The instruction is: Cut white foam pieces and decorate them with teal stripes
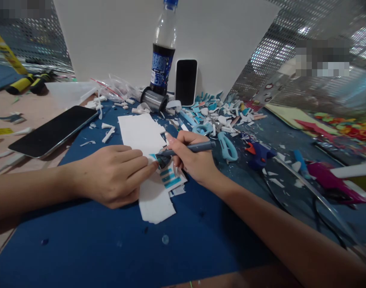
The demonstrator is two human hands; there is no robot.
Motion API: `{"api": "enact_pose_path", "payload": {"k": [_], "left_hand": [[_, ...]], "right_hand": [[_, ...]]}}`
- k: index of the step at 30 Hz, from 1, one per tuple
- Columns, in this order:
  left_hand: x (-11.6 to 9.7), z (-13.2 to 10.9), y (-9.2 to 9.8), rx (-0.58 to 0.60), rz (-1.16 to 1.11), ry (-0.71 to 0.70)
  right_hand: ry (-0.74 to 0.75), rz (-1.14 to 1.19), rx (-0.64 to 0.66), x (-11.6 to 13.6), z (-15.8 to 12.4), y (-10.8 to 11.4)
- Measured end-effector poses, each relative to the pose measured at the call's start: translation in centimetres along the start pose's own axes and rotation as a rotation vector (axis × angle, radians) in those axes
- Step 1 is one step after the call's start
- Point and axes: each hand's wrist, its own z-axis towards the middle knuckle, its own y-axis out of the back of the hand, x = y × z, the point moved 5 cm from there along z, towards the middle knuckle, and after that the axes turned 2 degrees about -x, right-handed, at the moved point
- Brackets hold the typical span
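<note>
My right hand (pixel 191 156) grips a dark grey-blue marker pen (pixel 197 147), its tip pointing left. The tip meets a small dark teal patch (pixel 162 162) over the white paper. My left hand (pixel 117 176) is curled, with a fingertip against that patch; what its fingers pinch is mostly hidden. Beneath both hands lie sheets of white paper (pixel 138 128). A small white piece with blue stripes (pixel 171 178) rests on them by my right fingers. The papers lie on a blue mat (pixel 111 248).
White and blue scraps (pixel 221 114) are heaped behind my right hand, near light-blue scissors (pixel 227 147). A cola bottle (pixel 162 60), a wire spool (pixel 154 100) and an upright phone (pixel 185 82) stand behind. Another phone (pixel 54 130) lies left, a blue glue gun (pixel 259 154) right.
</note>
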Motion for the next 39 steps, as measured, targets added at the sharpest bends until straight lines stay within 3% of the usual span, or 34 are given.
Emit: {"api": "enact_pose_path", "payload": {"k": [6, 11, 39], "left_hand": [[0.05, 0.10, 0.24, -0.006, -0.007, 0.002], [0.01, 0.01, 0.15, -0.007, 0.001, -0.001], [0.14, -0.05, 0.00, -0.003, -0.010, 0.006]], "right_hand": [[0.032, -0.010, 0.011, 0.20, 0.01, 0.07], [0.044, -0.025, -0.085, 0.44, -0.06, 0.59], [0.091, -0.050, -0.024, 0.38, 0.00, 0.16]]}}
